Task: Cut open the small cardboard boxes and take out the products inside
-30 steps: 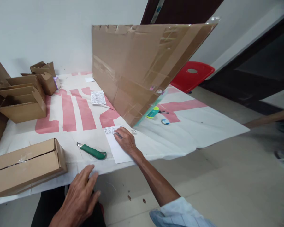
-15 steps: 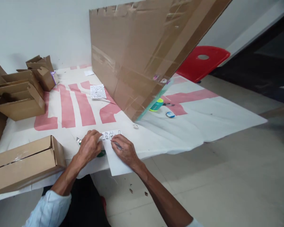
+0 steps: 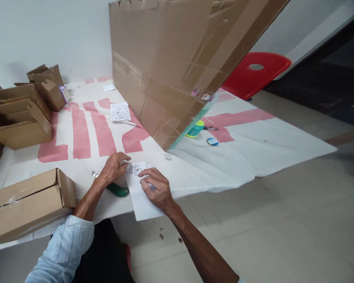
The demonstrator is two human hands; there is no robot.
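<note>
Likely sketching: left hand [image 3: 115, 168] is bordering white rectangular paper sheet [image 3: 141, 201], right hand [image 3: 157, 189] is curling over it; can't tell grips; next needing steady paper.

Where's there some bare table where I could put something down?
Most room: the tablecloth right of the round blue-and-white item, toward its right corner. A smaller patch lies between the open boxes and the patterned square. It's crowded up front: left hand, right hand, sheet and green cutter, with the closed box left.
</note>
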